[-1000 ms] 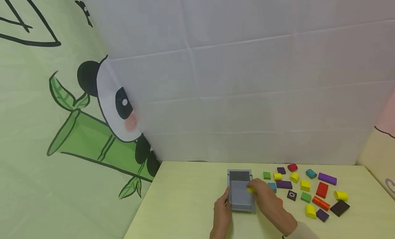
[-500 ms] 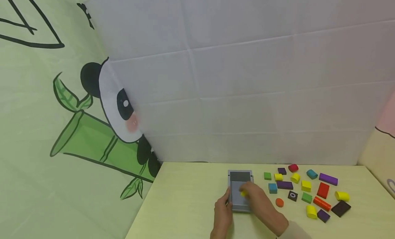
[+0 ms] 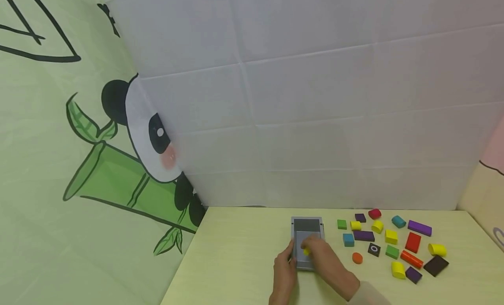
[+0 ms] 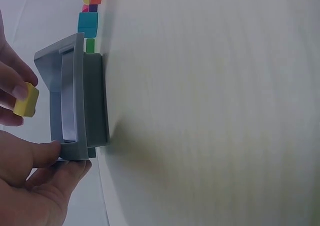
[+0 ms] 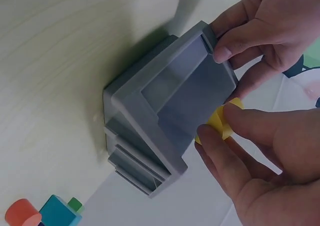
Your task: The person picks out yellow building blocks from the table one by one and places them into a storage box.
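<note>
A small grey plastic bin with a raised back wall sits on the table, its inside bare where it shows. My left hand grips its left side; in the left wrist view the thumb lies over the rim and the fingers go beneath. Above the bin's opening, my right hand pinches a yellow block between thumb and fingertips. The right wrist view shows the yellow block close over the bin's edge, partly covered by the fingers. In the head view the hand hides part of the bin.
Coloured blocks lie scattered to the right of the bin, among them a blue cube, an orange disc, a red cylinder and a black flat block. A white cloth wall stands behind the table.
My right hand has moved left with the yellow block, from the bin's right edge to over its middle. The orange disc and blue cube have come into full view. My left hand stays put.
</note>
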Tool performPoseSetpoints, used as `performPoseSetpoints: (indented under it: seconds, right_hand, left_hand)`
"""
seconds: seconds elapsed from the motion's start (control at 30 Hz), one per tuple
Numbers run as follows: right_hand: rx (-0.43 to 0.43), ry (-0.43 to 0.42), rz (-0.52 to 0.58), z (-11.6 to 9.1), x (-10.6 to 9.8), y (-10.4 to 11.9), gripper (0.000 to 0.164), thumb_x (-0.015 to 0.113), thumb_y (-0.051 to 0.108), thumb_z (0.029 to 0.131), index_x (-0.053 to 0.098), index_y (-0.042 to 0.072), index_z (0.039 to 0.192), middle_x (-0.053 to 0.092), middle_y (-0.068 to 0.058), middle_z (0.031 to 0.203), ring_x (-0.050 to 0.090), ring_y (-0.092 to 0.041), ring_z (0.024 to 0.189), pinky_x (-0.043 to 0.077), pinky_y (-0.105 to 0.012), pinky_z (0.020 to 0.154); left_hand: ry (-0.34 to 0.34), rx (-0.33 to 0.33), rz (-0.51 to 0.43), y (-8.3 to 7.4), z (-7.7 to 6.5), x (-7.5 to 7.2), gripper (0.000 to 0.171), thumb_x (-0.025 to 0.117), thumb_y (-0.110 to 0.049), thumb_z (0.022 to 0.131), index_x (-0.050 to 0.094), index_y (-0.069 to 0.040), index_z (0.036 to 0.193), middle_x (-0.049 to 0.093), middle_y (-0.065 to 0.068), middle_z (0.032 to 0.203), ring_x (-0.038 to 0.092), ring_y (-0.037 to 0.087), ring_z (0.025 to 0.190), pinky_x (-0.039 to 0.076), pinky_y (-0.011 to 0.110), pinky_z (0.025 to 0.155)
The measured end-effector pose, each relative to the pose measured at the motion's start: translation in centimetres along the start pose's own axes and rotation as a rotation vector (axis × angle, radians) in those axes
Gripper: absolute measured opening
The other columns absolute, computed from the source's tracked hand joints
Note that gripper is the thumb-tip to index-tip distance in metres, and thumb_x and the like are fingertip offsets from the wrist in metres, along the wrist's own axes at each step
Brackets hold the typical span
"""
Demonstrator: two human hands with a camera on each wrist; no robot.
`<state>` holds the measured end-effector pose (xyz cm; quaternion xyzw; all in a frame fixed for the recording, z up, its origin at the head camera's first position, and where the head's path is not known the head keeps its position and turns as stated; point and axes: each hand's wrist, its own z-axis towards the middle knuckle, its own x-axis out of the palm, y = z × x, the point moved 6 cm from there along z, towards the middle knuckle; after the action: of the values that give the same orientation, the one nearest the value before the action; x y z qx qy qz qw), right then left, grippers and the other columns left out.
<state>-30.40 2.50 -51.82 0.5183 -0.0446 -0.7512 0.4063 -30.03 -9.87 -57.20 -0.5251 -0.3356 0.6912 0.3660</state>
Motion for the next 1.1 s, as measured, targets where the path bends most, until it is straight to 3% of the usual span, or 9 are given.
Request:
performPoseSetpoints:
  seconds: [0.33, 0.57, 0.8, 1.1]
  right_hand:
    - [0.034, 0.06, -0.006, 0.1, 1.2, -0.3, 0.027, 0.056, -0.012, 0.076, 0.063, 0.008, 0.092, 0.058, 0.004, 0.086, 0.053, -0.013, 0.08, 0.052, -0.033, 0.071]
    - [0.009, 0.065, -0.056, 0.3, 2.2, -0.3, 0.023, 0.06, -0.011, 0.073, 0.064, 0.009, 0.083, 0.058, 0.003, 0.079, 0.052, -0.013, 0.074, 0.051, -0.034, 0.064]
    - [0.022, 0.093, -0.044, 0.5, 2.8, -0.8, 0.021, 0.061, -0.009, 0.074, 0.065, 0.008, 0.084, 0.059, 0.002, 0.078, 0.052, -0.013, 0.074, 0.051, -0.034, 0.065]
    - [-0.04, 0.031, 0.007, 0.8, 3.4, -0.9, 0.024, 0.067, -0.007, 0.07, 0.065, 0.009, 0.087, 0.062, 0.0, 0.081, 0.054, -0.013, 0.077, 0.052, -0.035, 0.069]
  left_hand:
    - [-0.013, -0.007, 0.019, 0.3, 0.0, 0.1, 0.055, 0.058, 0.008, 0.081, 0.048, -0.015, 0.13, 0.052, 0.007, 0.124, 0.046, 0.018, 0.11, 0.044, 0.038, 0.092]
    - [-0.019, 0.003, 0.022, 0.4, 0.1, 0.2, 0.054, 0.059, 0.008, 0.081, 0.048, -0.014, 0.13, 0.053, 0.009, 0.123, 0.047, 0.017, 0.109, 0.044, 0.038, 0.092]
    - [-0.036, 0.009, 0.04, 0.1, -0.1, 0.0, 0.055, 0.06, 0.007, 0.08, 0.049, -0.014, 0.129, 0.054, 0.009, 0.122, 0.048, 0.02, 0.108, 0.045, 0.041, 0.091]
    - [-0.029, 0.017, 0.02, -0.1, -0.1, 0.0, 0.054, 0.059, 0.008, 0.08, 0.048, -0.014, 0.129, 0.054, 0.009, 0.122, 0.048, 0.022, 0.109, 0.045, 0.041, 0.091]
